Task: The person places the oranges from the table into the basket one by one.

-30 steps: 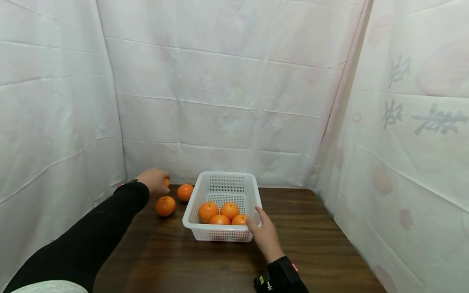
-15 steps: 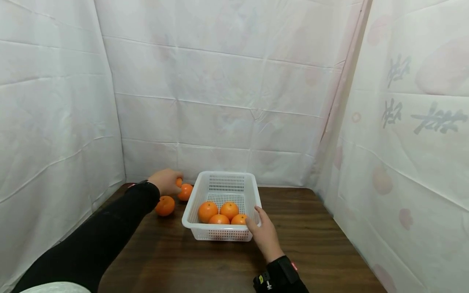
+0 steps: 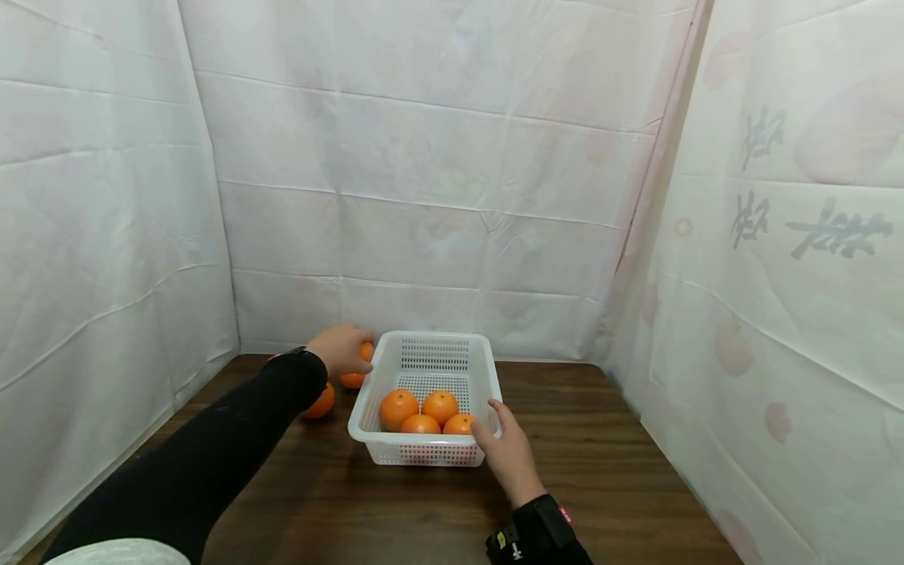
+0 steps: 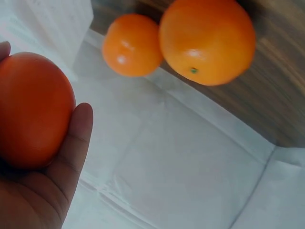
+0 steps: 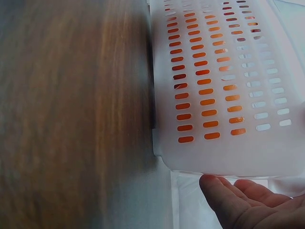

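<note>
My left hand (image 3: 341, 349) grips an orange (image 4: 33, 109) by the basket's far left rim, its fingers curled round the fruit. Below and beside that hand, two more oranges rest on the table: one (image 3: 352, 381) mostly covered by the hand, the other (image 3: 321, 402) partly behind the sleeve. A white perforated plastic basket (image 3: 411, 450) stands in the middle, with several oranges (image 3: 399, 410) gathered at its near end. At the basket's near right corner, my right hand (image 3: 510, 459) holds the rim; the right wrist view shows its fingertips (image 5: 209, 183) against the basket's side.
The dark wood table (image 3: 579, 439) extends to the right and in front of the basket. White curtains (image 3: 424, 196) enclose it at the back and on both sides, the back one close behind the basket.
My left hand has carried the orange rightward from the table's far left to the basket's left rim, passing over the loose oranges. The right hand keeps its hold on the basket's corner.
</note>
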A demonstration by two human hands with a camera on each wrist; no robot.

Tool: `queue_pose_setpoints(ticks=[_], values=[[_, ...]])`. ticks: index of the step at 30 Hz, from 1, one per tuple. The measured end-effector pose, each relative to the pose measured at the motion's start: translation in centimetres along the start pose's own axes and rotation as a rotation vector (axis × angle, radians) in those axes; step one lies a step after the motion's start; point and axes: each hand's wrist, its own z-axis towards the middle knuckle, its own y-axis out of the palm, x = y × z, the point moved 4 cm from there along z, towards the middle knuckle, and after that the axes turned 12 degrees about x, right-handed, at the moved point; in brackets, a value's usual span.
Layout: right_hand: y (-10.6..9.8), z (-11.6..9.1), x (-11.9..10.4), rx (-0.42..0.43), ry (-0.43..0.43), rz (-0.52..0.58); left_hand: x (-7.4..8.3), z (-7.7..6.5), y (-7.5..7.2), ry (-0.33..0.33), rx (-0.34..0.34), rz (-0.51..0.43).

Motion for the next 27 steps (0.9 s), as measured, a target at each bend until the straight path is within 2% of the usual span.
queue_pose_setpoints(ticks=[6,13,17,27], values=[[0.0,0.1,0.3,-0.001,0.015,-0.005,1.4,0.5,1.1,0.012,-0.001,-0.013],[0.0,0.1,0.4,-0.009,0.004,-0.009,3.1,0.7,1.4,0.019,0.025,-0.041],[0.0,0.1,0.4,-0.003,-0.003,-0.020,3.6,1.2,1.5,0.038,0.034,-0.044],[0.0,0.1,0.1,0.005,-0.016,-0.018,4.0,1.7,1.5,0.029,0.047,-0.073]])
